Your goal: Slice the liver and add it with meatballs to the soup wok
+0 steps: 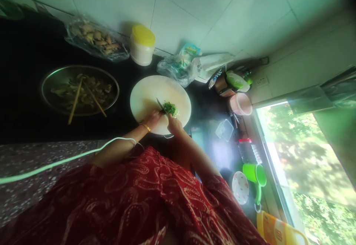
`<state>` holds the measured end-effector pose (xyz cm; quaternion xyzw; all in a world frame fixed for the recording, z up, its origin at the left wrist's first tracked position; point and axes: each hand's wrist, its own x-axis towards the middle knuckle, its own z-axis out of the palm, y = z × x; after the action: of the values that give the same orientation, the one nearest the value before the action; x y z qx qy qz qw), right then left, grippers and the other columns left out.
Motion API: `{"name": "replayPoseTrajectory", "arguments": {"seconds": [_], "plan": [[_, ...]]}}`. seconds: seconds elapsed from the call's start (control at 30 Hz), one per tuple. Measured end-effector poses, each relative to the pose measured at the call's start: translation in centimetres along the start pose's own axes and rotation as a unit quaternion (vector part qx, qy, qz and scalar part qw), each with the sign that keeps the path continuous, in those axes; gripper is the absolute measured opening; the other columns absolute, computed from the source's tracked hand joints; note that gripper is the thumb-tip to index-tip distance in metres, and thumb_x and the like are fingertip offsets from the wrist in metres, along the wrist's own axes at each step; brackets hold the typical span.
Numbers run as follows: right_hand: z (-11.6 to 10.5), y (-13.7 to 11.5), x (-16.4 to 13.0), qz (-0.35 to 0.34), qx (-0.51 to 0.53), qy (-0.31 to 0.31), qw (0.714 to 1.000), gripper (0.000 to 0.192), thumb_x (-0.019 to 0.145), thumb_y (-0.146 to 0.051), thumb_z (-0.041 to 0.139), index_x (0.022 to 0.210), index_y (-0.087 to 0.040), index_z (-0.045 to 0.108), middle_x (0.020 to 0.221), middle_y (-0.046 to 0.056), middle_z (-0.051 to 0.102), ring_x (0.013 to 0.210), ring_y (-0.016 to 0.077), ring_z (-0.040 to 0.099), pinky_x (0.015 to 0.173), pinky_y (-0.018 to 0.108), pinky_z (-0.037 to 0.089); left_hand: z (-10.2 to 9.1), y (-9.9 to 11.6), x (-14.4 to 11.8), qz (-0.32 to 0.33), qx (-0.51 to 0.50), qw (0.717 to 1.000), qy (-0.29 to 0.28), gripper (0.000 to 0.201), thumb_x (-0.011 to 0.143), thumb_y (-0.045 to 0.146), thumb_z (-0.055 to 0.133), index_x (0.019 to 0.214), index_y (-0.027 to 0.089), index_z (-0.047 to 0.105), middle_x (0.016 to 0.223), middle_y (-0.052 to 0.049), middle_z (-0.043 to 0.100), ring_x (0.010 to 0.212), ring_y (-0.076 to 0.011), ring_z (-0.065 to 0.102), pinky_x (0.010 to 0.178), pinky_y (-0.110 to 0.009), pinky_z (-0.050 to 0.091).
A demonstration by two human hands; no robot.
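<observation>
Chopped green herbs or scallions lie in a small heap on a round white cutting board. My right hand is closed round the handle of a knife, whose dark blade points up and left over the board beside the heap. To the left of the blade, my left hand rests low over the board with its fingers drawn together. Whatever is under those fingers is hidden. A gold bracelet circles the left wrist.
A steel bowl of cut food with chopsticks stands left. Behind are a bag of ginger-like roots, a yellow-lidded jar and plastic bags. A pink tub and green scoop stand right. A pale cable crosses my left arm.
</observation>
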<state>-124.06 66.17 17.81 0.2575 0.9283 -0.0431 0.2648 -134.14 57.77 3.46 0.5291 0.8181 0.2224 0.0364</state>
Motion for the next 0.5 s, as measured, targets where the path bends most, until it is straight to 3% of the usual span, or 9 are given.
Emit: {"name": "replayPoseTrajectory", "arguments": {"seconds": [0.17, 0.33, 0.5], "plan": [[1.4, 0.0, 0.5, 0.006, 0.01, 0.013, 1.0, 0.053, 0.089, -0.005, 0.037, 0.141, -0.015, 0.039, 0.109, 0.014, 0.071, 0.105, 0.0267, 0.069, 0.088, 0.036, 0.052, -0.5, -0.5, -1.1, 0.001, 0.008, 1.0, -0.027, 0.036, 0.099, 0.013, 0.032, 0.111, 0.01, 0.066, 0.101, -0.015, 0.064, 0.1, -0.0257, 0.056, 0.089, -0.038, 0.044], [0.3, 1.2, -0.1, 0.013, 0.013, 0.027, 0.999, 0.052, 0.089, -0.005, 0.037, 0.14, -0.015, 0.04, 0.106, 0.014, 0.071, 0.104, 0.0273, 0.069, 0.087, 0.036, 0.052, -0.9, 0.1, 0.4, 0.011, 0.007, 0.999, -0.029, 0.037, 0.097, 0.009, 0.032, 0.117, 0.011, 0.063, 0.102, -0.014, 0.065, 0.098, -0.024, 0.057, 0.086, -0.037, 0.045], [0.3, -0.1, -0.3, 0.014, 0.0, -0.007, 1.0, 0.049, 0.091, -0.007, 0.039, 0.139, -0.016, 0.042, 0.111, 0.014, 0.07, 0.108, 0.026, 0.068, 0.088, 0.035, 0.052, -1.3, 0.2, 0.4, 0.016, 0.015, 0.999, -0.029, 0.039, 0.098, 0.009, 0.029, 0.117, 0.008, 0.063, 0.103, -0.015, 0.063, 0.101, -0.0243, 0.055, 0.089, -0.037, 0.043]]}}
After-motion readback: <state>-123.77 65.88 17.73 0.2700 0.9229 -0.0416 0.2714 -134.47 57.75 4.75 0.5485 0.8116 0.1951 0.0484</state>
